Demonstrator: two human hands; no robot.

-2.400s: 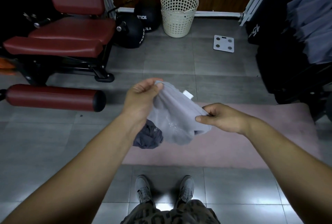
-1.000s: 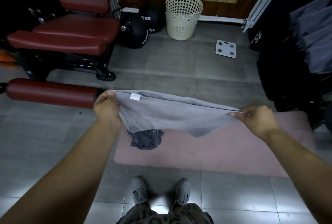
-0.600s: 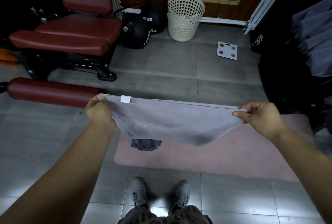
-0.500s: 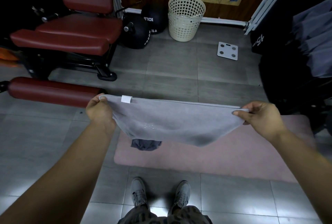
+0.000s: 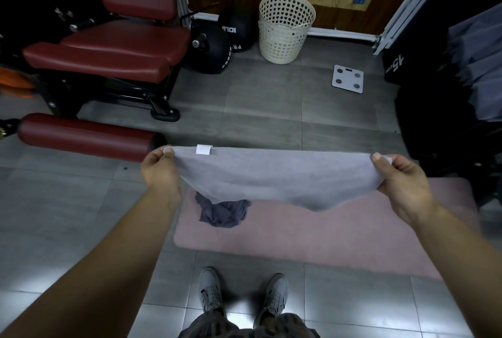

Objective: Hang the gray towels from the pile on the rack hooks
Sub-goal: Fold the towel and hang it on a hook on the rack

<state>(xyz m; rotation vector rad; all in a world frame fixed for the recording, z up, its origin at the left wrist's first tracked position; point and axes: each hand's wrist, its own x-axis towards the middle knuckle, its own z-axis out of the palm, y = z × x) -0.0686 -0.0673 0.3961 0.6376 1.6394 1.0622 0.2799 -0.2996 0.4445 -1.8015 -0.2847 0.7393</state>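
Observation:
A light gray towel (image 5: 274,174) is stretched flat between my hands at waist height, its top edge taut and a white tag near the left corner. My left hand (image 5: 160,168) pinches the left corner; my right hand (image 5: 402,177) pinches the right corner. Below the towel, a crumpled darker gray towel (image 5: 221,212) lies on the pink mat (image 5: 326,231). At the far right, several gray towels (image 5: 478,66) hang on a dark rack; its hooks are not visible.
A red padded gym bench (image 5: 108,44) and red roller pad (image 5: 84,134) stand at left. Black medicine balls (image 5: 214,44), a cream laundry basket (image 5: 285,25) and a white scale (image 5: 347,78) sit on the gray tile floor. My shoes (image 5: 241,294) are at the bottom.
My hands moved apart and spread the bunched towel into a taut flat sheet. In the last half second they held nearly still, the towel pulled slightly wider.

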